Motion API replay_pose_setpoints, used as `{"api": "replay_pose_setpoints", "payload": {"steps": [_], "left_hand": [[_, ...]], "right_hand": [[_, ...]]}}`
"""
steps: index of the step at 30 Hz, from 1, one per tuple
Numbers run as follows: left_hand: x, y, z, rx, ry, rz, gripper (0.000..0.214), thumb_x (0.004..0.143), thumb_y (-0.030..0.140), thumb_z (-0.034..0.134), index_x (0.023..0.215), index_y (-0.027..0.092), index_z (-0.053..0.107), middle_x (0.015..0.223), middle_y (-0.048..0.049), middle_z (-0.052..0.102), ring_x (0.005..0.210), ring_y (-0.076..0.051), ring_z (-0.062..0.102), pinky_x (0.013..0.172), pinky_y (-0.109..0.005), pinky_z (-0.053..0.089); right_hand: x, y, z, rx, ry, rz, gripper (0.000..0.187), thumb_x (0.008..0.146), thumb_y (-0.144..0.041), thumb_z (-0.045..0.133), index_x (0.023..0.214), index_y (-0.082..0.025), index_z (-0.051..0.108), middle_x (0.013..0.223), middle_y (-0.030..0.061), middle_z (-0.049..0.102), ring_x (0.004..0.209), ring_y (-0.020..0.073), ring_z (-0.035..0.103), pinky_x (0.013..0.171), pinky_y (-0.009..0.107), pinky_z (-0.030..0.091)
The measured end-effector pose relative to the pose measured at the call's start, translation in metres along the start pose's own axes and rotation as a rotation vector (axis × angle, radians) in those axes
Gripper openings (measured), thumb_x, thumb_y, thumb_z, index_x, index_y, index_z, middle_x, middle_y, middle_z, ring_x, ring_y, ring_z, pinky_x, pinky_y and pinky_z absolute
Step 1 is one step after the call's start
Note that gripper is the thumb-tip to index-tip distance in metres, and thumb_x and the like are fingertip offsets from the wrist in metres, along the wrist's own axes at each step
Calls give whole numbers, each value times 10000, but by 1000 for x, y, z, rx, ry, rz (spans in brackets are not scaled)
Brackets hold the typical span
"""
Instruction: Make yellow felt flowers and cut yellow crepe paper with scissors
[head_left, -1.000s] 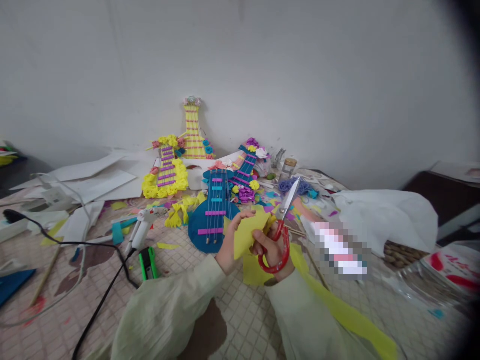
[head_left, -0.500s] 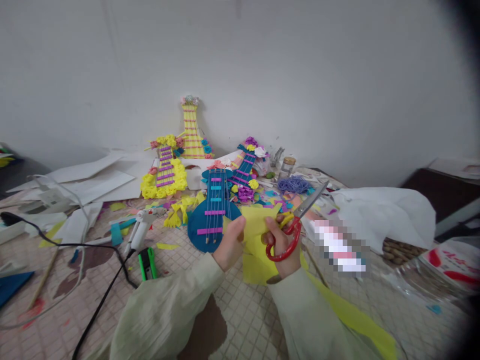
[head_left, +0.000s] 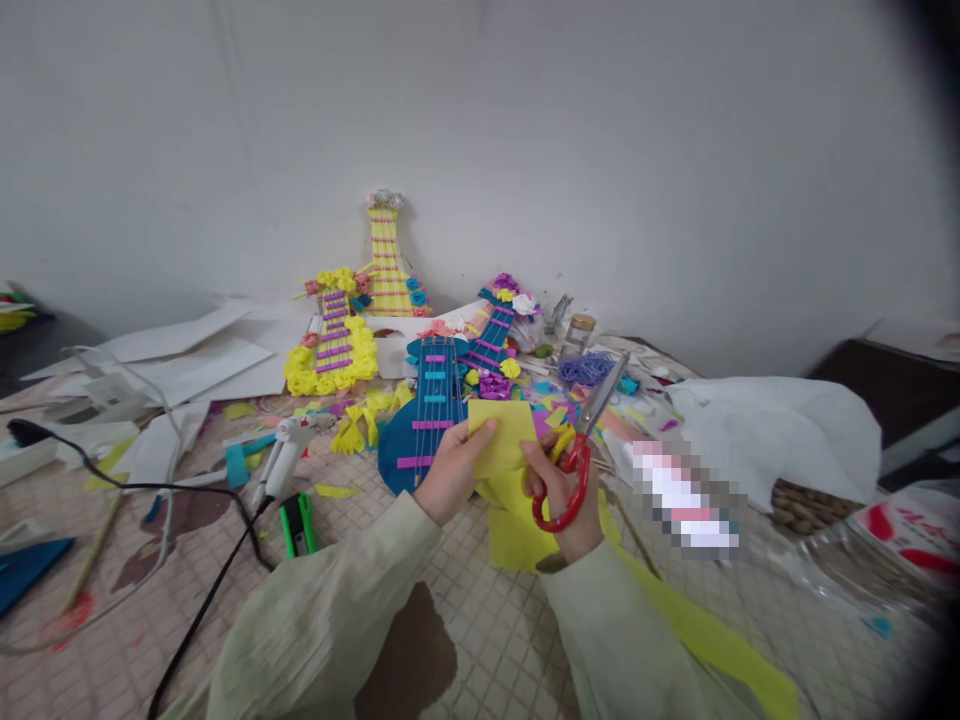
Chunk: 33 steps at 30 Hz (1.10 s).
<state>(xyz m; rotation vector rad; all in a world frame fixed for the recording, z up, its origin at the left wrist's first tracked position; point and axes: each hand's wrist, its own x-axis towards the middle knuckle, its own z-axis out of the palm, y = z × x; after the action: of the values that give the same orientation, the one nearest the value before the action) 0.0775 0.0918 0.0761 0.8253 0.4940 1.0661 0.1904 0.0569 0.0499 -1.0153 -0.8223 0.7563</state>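
Observation:
My left hand [head_left: 450,472] pinches a small yellow paper piece [head_left: 501,438] by its left edge, holding it up over the tiled surface. My right hand [head_left: 559,492] grips red-handled scissors [head_left: 574,455], fingers through the loops, blades pointing up and to the right; its fingertips also touch the paper's right edge. Beneath the hands lies a larger yellow sheet [head_left: 517,535]. Just behind the paper lies a blue paper guitar [head_left: 427,410] with pink and teal bars.
A white glue gun [head_left: 289,455] with a black cord [head_left: 202,560] lies at left beside a green tool [head_left: 298,524]. Yellow paper guitars [head_left: 334,345] lean by the wall. White sheets [head_left: 187,355] lie at left, a white bag [head_left: 772,425] at right, a yellow strip [head_left: 712,645] at lower right.
The yellow paper has been turned from a pointed shape to a squarish face toward me. The scissors swung right, then back up a little, staying in my right hand.

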Motion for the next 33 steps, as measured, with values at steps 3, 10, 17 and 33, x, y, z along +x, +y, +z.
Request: {"api": "replay_pose_setpoints", "payload": {"steps": [3,10,17,33], "left_hand": [[2,11,-2,-30,34,34,233,688,250,638,880,118,643,802,-70,686,757,-193,637,707,-289,477],[9,58,-16,-160,152,191,156,735,155,569,875,125,632,852,-68,688,911,-213,611,852,-331,458],[11,77,-27,-247,192,258,196,755,178,551,934,129,615,958,-75,669,970,-200,585,869,-311,450],[14,78,-30,-307,186,260,227,780,195,512,976,120,601,967,-79,665,975,-205,580,891,-341,432]], "right_hand": [[-1,-1,-2,-18,-54,17,267,682,-355,642,749,-188,444,484,-96,450,279,37,360,304,177,320],[-15,-6,4,-128,-461,175,226,746,-398,543,746,-187,461,607,-44,516,350,46,386,351,197,284],[-32,-3,13,-222,-602,292,274,737,-453,520,748,-188,452,569,-63,468,354,37,320,353,187,258],[-37,-4,17,-217,-593,377,323,699,-498,525,704,-187,437,565,-67,441,356,35,283,341,183,211]]}}
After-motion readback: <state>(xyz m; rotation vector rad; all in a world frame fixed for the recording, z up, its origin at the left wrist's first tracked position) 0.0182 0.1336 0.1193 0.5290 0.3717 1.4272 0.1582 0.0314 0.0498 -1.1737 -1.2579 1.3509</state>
